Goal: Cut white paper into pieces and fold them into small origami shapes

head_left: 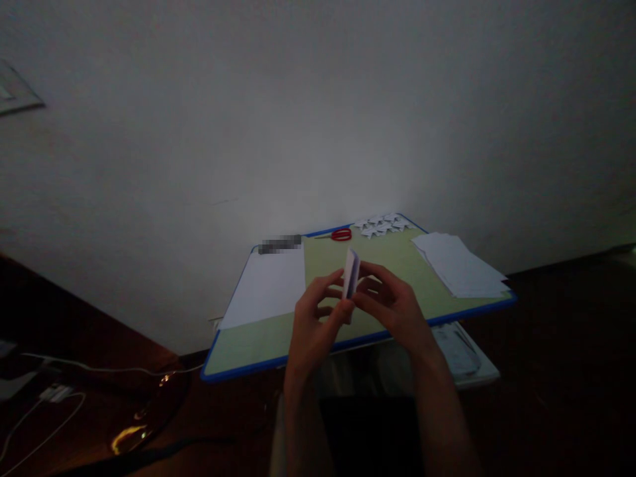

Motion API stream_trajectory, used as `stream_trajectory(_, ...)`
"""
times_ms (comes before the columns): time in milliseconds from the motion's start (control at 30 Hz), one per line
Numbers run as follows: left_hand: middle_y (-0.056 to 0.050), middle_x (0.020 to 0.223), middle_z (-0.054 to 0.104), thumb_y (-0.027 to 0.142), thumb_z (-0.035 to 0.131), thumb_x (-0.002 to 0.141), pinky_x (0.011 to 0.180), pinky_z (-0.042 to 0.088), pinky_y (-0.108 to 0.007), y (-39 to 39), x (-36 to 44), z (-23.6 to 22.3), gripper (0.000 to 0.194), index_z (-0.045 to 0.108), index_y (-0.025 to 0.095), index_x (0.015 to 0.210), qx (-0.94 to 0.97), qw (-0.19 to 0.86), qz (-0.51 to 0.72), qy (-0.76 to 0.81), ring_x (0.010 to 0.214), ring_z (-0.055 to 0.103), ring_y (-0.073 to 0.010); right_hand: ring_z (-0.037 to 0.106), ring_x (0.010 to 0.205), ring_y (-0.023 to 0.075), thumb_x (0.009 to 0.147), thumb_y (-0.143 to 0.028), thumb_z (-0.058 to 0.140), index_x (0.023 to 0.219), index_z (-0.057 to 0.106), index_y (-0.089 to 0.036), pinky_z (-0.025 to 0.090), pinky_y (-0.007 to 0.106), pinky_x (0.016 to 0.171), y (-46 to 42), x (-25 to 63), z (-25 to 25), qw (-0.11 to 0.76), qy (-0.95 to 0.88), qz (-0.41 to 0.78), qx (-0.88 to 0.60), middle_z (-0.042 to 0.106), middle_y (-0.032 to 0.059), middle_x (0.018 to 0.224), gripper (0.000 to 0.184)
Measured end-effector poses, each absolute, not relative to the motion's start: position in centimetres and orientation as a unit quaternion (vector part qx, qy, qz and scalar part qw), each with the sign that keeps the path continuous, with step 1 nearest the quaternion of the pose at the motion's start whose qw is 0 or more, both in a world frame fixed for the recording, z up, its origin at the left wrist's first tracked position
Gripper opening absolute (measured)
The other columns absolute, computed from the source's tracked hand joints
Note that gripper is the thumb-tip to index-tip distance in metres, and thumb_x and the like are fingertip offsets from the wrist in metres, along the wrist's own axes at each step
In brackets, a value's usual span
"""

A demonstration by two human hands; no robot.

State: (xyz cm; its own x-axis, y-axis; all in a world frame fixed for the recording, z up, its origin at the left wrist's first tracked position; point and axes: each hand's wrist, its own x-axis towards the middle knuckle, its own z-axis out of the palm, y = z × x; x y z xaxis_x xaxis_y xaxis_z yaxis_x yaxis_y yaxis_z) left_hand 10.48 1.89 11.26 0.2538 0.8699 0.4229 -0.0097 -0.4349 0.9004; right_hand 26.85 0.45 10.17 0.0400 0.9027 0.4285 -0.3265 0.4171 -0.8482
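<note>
A small folded piece of white paper (350, 273) stands upright between my two hands, above the front part of the green table. My left hand (318, 315) pinches its left side and lower end between thumb and fingers. From the other side, my right hand (390, 298) grips the same paper, its thumb low near the left thumb and its fingers curled behind. Between its layers the paper shows a narrow gap. Part of its lower end is hidden by the thumbs.
The green table (258, 351) has a blue rim. Red-handled scissors (341, 234) and several folded white paper shapes (382, 225) lie along its back. A white sheet (271, 285) lies left, a stack of paper (460, 265) right. A wall rises behind; white cables (99, 368) run at lower left.
</note>
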Motion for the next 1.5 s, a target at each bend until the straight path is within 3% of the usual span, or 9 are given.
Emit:
stream_trajectory(100, -0.009, 0.124, 0.07, 0.039, 0.087, 0.083, 0.066, 0.064, -0.028, 1.8, 10.5, 11.3, 0.052, 0.071, 0.025, 0.131, 0.669, 0.456, 0.499, 0.31, 0.103, 0.069, -0.0243, 0.068, 0.079, 0.0139, 0.082, -0.03, 0.087, 0.125, 0.072, -0.032, 0.059, 0.028, 0.074, 0.4, 27.1, 10.2, 0.663, -0.517, 0.456, -0.292, 0.073, 0.0008, 0.108, 0.046)
stream_trajectory(333, -0.005, 0.095, 0.075, 0.043, 0.069, 0.098, 0.06, 0.062, -0.03, 1.9, 10.4, 11.1, 0.04, 0.066, 0.019, 0.13, 0.592, 0.462, 0.573, 0.327, 0.07, 0.071, -0.0171, 0.073, 0.104, 0.0232, 0.091, -0.035, 0.074, 0.116, 0.077, -0.027, 0.059, 0.034, 0.089, 0.2, 28.0, 10.2, 0.713, -0.482, 0.362, -0.358, 0.08, 0.0033, 0.11, 0.026)
stream_trajectory(467, -0.007, 0.114, 0.074, 0.039, 0.071, 0.097, 0.073, 0.061, -0.029, 2.2, 10.6, 11.2, 0.07, 0.038, 0.031, 0.158, 0.597, 0.393, 0.609, 0.342, 0.091, 0.073, -0.0196, 0.073, 0.105, 0.0234, 0.092, -0.034, 0.074, 0.125, 0.074, -0.028, 0.058, 0.036, 0.091, 0.5, 27.9, 9.9, 0.712, -0.48, 0.363, -0.362, 0.08, 0.0038, 0.116, 0.034)
stream_trajectory(600, -0.012, 0.127, 0.069, 0.047, 0.055, 0.105, 0.085, 0.058, -0.033, 2.0, 11.3, 11.4, 0.052, 0.049, 0.027, 0.152, 0.636, 0.329, 0.603, 0.353, 0.103, 0.069, -0.0213, 0.067, 0.124, 0.0251, 0.097, -0.038, 0.069, 0.135, 0.069, -0.031, 0.053, 0.039, 0.106, 0.9, 26.9, 9.7, 0.71, -0.473, 0.406, -0.327, 0.073, 0.0039, 0.136, 0.039)
stream_trajectory(733, -0.016, 0.151, 0.056, 0.056, 0.069, 0.095, 0.11, 0.05, -0.045, 1.5, 12.1, 11.6, 0.072, 0.044, 0.027, 0.156, 0.658, 0.35, 0.582, 0.325, 0.133, 0.059, -0.0307, 0.055, 0.143, 0.0272, 0.102, -0.052, 0.06, 0.139, 0.066, -0.031, 0.043, 0.044, 0.121, 0.8, 25.7, 9.9, 0.715, -0.462, 0.445, -0.279, 0.063, 0.0042, 0.151, 0.043)
stream_trajectory(933, -0.014, 0.157, 0.053, 0.04, 0.076, 0.092, 0.113, 0.049, -0.047, 1.5, 11.5, 11.5, 0.077, 0.041, 0.03, 0.159, 0.643, 0.369, 0.585, 0.327, 0.14, 0.055, -0.0318, 0.062, 0.135, 0.029, 0.087, -0.042, 0.082, 0.154, 0.049, -0.031, 0.053, 0.043, 0.112, 0.2, 26.0, 10.4, 0.672, -0.519, 0.438, -0.296, 0.061, 0.0087, 0.153, 0.075)
stream_trajectory(1067, -0.011, 0.153, 0.058, 0.031, 0.075, 0.09, 0.108, 0.052, -0.042, 1.9, 9.5, 11.2, 0.069, 0.05, 0.031, 0.155, 0.647, 0.365, 0.601, 0.295, 0.137, 0.058, -0.0307, 0.061, 0.133, 0.0265, 0.094, -0.032, 0.07, 0.139, 0.063, -0.03, 0.05, 0.043, 0.112, 0.4, 27.7, 10.3, 0.714, -0.503, 0.346, -0.343, 0.066, 0.0052, 0.145, 0.046)
stream_trajectory(1300, -0.012, 0.161, 0.051, 0.036, 0.071, 0.092, 0.121, 0.038, -0.06, 0.6, 6.4, 12.2, 0.047, 0.07, 0.031, 0.138, 0.751, 0.416, 0.45, 0.245, 0.149, 0.047, -0.0388, 0.056, 0.136, 0.0284, 0.096, -0.028, 0.068, 0.1, 0.081, -0.031, 0.042, 0.048, 0.116, 0.2, 30.0, 10.5, 0.711, -0.548, 0.217, -0.384, 0.067, 0.0047, 0.137, 0.014)
stream_trajectory(1500, -0.015, 0.168, 0.04, 0.065, 0.083, 0.077, 0.123, 0.036, -0.06, 0.5, 6.3, 12.1, 0.079, 0.064, 0.031, 0.146, 0.758, 0.483, 0.409, 0.158, 0.156, 0.034, -0.0421, 0.055, 0.136, 0.0309, 0.089, -0.036, 0.075, 0.084, 0.081, -0.033, 0.043, 0.05, 0.113, 0.0, 30.0, 10.0, 0.767, -0.485, 0.315, -0.278, 0.064, 0.0016, 0.142, 0.008)
